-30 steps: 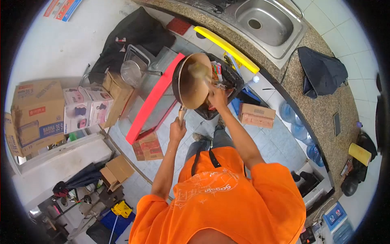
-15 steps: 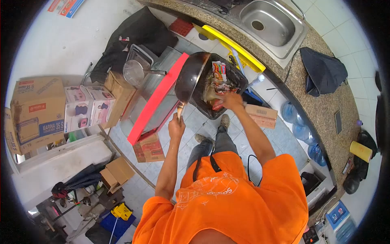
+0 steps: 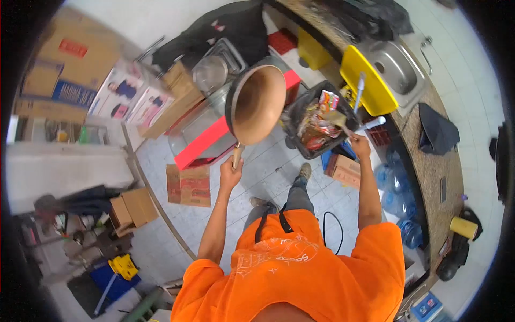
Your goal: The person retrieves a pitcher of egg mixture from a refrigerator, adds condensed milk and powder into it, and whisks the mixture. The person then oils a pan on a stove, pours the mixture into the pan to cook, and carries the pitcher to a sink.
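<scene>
My left hand is closed around the handle of a frying pan, which has a brown inside and dark outer wall. The pan is raised and tilted, its inside facing up toward me. In my right hand is a spatula with a flat tan blade, held over a black-lined trash bin. Wrappers and food scraps fill the bin. Whether the blade touches them I cannot tell.
A glass-sided case with a red edge stands left of the pan. A yellow panel leans by the counter and sink. Water jugs and a small carton sit to the right. Flattened cardboard lies on the floor.
The pan has moved away from the bin and turned so its inside shows. My right hand has shifted right, and the spatula now shows over the bin. The camera view has turned.
</scene>
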Available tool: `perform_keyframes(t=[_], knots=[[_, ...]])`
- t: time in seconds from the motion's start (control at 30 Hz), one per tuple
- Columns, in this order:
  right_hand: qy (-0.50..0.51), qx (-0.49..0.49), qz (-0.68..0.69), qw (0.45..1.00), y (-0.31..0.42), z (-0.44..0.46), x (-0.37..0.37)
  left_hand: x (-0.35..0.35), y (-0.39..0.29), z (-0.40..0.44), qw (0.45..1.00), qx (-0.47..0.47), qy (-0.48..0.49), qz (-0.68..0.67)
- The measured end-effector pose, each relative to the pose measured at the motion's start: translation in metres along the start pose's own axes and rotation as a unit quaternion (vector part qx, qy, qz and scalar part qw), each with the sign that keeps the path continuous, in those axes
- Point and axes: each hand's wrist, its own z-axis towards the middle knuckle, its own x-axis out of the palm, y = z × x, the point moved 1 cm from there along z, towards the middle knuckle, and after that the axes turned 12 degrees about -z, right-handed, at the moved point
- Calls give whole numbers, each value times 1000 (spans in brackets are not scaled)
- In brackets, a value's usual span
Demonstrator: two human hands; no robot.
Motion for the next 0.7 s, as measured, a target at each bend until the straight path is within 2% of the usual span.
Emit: perform_keyframes(t=[0.03, 0.07, 0.1, 0.13, 0.17, 0.2, 0.23, 0.27, 0.3, 0.4, 0.43, 0.5, 0.6, 0.7], knots=[[37, 87, -35, 995, 32, -18, -24, -23, 6, -24, 996, -79, 0, -49], [38, 90, -163, 982, 39, -23, -13, -49, 8, -48, 983, -157, -3, -96], [51, 81, -132, 987, 68, -44, -19, -78, 9, -69, 963, -228, -8, -144], [-41, -11, 4, 999, 62, -48, 21, -105, 10, -90, 950, -259, -16, -173], [26, 30, 5, 999, 116, -68, 6, -128, 10, -110, 935, -285, -28, -208], [-69, -58, 194, 977, 129, -77, 49, -150, 11, -132, 917, -312, -40, -243], [25, -30, 313, 949, 200, -119, 20, -171, 15, -153, 909, -323, -60, -258], [27, -68, 388, 919, 252, -145, 22, -190, 18, -170, 901, -331, -77, -272], [99, -43, 364, 925, 321, -186, -10, -211, 22, -182, 893, -339, -88, -284], [110, -231, 316, 914, 446, -243, 18, -272, 34, -209, 894, -337, -101, -279], [126, -261, 339, 895, 486, -258, 23, -289, 43, -216, 885, -349, -112, -287], [159, -305, 326, 880, 559, -272, 37, -323, 65, -223, 866, -374, -142, -300], [229, -345, 289, 863, 654, -287, 46, -378, 92, -237, 868, -362, -163, -299], [293, -395, 228, 840, 752, -293, 73, -433, 126, -250, 839, -403, -219, -292]])
